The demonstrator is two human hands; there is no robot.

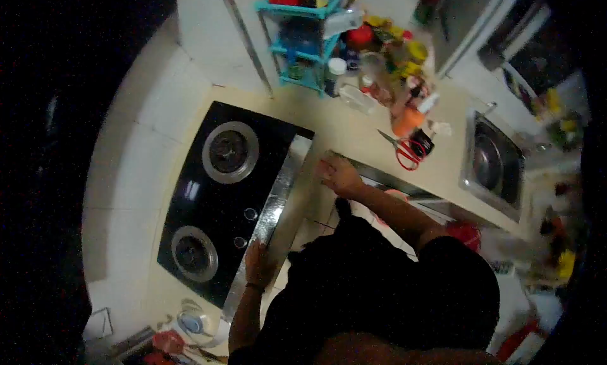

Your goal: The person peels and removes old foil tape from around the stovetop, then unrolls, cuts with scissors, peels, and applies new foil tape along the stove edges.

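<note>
A shiny silver foil strip [273, 204] runs along the front edge of a black two-burner gas stove [221, 200]. My left hand [260, 264] is at the strip's lower part, its fingers closed over the strip's edge beside the knobs. Past the strip's upper end, by the corner of the counter, is my right hand [340, 175]. Its fingers are curled together and blurred, so anything in them is hidden. Red-handled scissors [410, 152] lie on the counter [344, 128], up and to the right of my right hand.
A turquoise shelf rack [298, 54] stands at the back, with jars and bottles crowded beside it. To the right is a metal sink [493, 163]. A black packet [422, 142] lies by the scissors. A red-topped item [167, 341] sits at the lower left.
</note>
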